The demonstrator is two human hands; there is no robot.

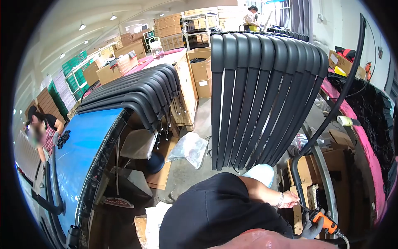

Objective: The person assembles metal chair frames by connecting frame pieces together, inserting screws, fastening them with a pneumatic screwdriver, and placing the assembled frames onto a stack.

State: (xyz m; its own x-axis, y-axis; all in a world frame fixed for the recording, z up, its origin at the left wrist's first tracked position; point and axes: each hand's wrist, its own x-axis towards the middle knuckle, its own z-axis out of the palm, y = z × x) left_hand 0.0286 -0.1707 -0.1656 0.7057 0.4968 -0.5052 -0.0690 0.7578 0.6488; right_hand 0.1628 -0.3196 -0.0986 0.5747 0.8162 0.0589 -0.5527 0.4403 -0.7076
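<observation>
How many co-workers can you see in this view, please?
2: one person at the left, beside the blue-covered table, and another person at the back, beyond the upright row of black frames. More may be hidden.

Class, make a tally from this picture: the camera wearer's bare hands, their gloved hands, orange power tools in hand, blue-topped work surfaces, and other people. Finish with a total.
Wearer's bare hand: 1
Wearer's gloved hand: 1
Orange power tool in hand: 1
Blue-topped work surface: 1
Other people: 2
Total: 6
</observation>
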